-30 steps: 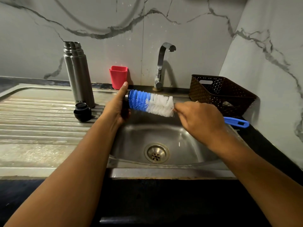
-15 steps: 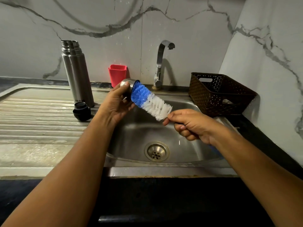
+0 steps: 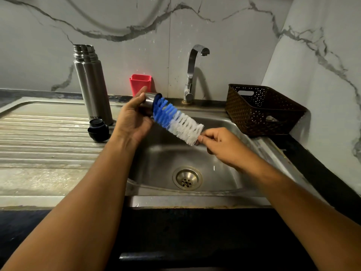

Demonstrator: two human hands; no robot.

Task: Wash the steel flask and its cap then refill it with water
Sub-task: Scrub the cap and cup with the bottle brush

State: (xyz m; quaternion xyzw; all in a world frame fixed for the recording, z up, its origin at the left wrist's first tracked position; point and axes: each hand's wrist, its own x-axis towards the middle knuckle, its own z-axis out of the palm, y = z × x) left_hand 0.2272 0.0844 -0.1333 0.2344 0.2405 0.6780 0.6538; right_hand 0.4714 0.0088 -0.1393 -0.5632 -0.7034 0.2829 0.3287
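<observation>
Steel sink (image 3: 195,201), marble wall (image 3: 234,36) behind.
Left hand (image 3: 132,118) grips the cap (image 3: 148,101), brush (image 3: 176,122) tip inside; right hand (image 3: 220,145) seemingly pinches its hidden handle. Flask (image 3: 91,85) stands upright, left of those fingers.

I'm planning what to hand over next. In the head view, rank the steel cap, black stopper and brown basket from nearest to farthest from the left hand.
1. steel cap, gripped in the left hand itself.
2. black stopper, on the drainboard just to the hand's left.
3. brown basket, far right, beyond the sink.
</observation>
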